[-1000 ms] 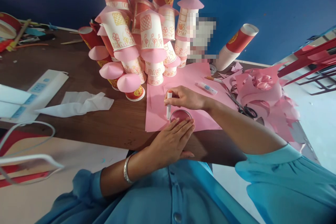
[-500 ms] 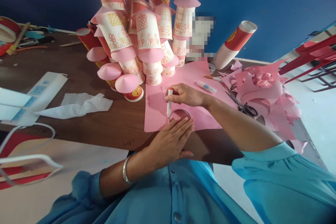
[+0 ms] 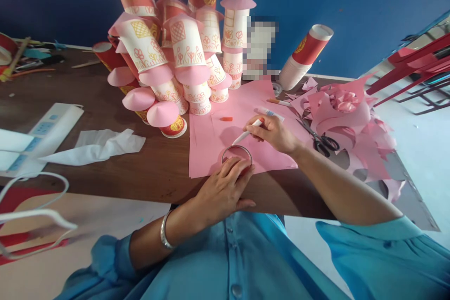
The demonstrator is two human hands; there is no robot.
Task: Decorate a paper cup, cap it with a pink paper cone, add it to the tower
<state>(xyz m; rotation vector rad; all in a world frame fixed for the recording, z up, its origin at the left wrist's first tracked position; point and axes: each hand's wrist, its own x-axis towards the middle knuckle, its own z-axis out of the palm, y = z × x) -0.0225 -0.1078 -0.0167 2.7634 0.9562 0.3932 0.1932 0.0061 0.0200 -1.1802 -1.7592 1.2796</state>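
My left hand [image 3: 221,190] lies flat with its fingertips pressing on a small round lid-like ring [image 3: 236,153] that sits on a pink paper sheet [image 3: 246,126] at the table's near edge. My right hand [image 3: 274,132] grips a white marker [image 3: 246,133], tilted, with its tip at the ring's far rim. A small orange marker cap [image 3: 226,119] lies loose on the pink sheet just beyond.
A tower of decorated paper cups with pink cone roofs [image 3: 183,56] stands behind the sheet. Scissors [image 3: 318,138], a glue stick [image 3: 270,112] and pink paper scraps [image 3: 348,117] lie to the right. A stack of cups [image 3: 304,56], crumpled white paper [image 3: 101,143] and a power strip [image 3: 45,126] are nearby.
The marker went from upright at the ring's left side to tilted at its far rim. The orange cap is off it and now lies on the pink sheet. The view shifted slightly.
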